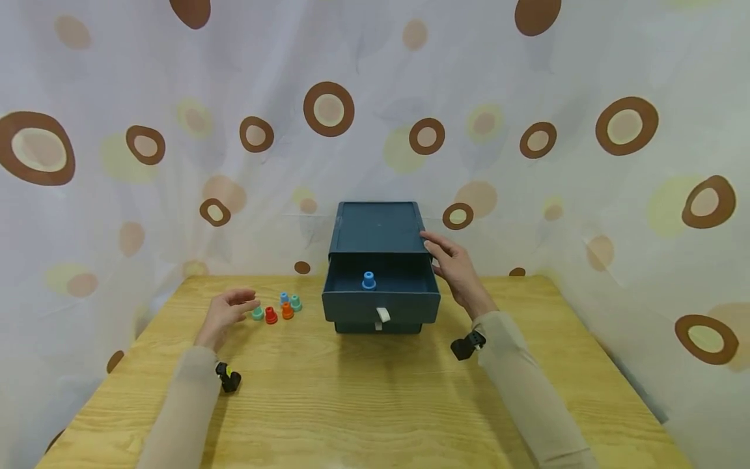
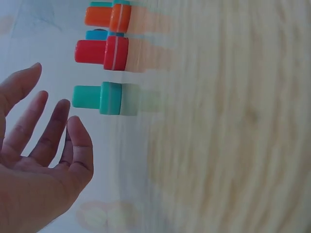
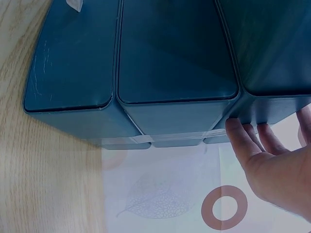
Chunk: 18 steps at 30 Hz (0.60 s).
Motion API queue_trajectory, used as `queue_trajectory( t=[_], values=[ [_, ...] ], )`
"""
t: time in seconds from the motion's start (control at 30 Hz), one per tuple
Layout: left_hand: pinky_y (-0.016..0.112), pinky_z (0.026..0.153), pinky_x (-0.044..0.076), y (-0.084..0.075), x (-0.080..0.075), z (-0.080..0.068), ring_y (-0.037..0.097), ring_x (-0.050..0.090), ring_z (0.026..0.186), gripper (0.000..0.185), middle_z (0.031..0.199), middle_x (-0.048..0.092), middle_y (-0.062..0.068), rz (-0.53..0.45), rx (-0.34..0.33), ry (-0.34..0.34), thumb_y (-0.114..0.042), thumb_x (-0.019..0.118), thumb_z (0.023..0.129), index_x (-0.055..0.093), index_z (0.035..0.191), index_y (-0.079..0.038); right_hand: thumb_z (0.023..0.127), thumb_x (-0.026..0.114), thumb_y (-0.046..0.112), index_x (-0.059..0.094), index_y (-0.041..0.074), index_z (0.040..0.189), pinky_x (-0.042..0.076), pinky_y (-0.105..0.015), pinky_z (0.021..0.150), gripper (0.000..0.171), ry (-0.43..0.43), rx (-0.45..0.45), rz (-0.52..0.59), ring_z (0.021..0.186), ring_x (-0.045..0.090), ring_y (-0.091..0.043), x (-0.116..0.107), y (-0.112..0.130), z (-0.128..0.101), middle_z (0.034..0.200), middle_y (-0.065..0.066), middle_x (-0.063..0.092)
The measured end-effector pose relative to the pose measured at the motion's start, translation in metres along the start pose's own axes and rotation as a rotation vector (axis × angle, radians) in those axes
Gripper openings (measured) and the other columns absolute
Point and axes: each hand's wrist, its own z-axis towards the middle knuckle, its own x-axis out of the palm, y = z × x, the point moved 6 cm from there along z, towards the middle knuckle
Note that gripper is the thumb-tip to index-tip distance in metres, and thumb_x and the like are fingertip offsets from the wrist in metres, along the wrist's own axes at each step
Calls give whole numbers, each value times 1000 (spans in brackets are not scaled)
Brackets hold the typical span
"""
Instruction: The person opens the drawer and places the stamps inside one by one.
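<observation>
Left hand is loose and holding nothing, hovering just beside the caps on the table. Right hand rests flat-fingered against the box; blue cap sits in the pulled-out drawer.

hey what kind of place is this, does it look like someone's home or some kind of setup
Probably a staged recording setup, not a lived-in room: a wooden table closed in by a hung spotted curtain, bearing only a blue drawer box and small coloured pegs.
</observation>
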Motion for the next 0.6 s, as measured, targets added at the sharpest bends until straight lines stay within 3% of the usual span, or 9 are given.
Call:
queue_trajectory(
  t=[0.13, 0.33, 0.6],
  values=[
    [41, 99, 48, 6, 5, -1, 15, 55, 112, 55, 149, 41, 22, 4, -13, 45, -19, 61, 99, 41, 147, 0, 102, 51, 40, 49, 21, 146, 29, -56, 116, 48, 3, -2, 1, 147, 29, -29, 1, -1, -1, 159, -5, 32],
    [30, 84, 53, 13, 7, 3, 17, 54, 109, 57, 149, 38, 23, 21, -55, 101, -16, 59, 99, 36, 149, -1, 103, 49, 38, 48, 20, 147, 29, -55, 116, 47, 13, 15, -6, 148, 29, -29, 1, -1, 0, 160, -5, 31],
    [40, 100, 47, 17, 6, 7, 34, 45, 131, 61, 153, 33, 23, 27, -70, 168, -14, 60, 98, 33, 151, 0, 103, 50, 38, 50, 21, 145, 30, -55, 116, 46, -2, 14, 4, 148, 29, -27, 1, 0, 2, 159, -3, 33]
  ],
)
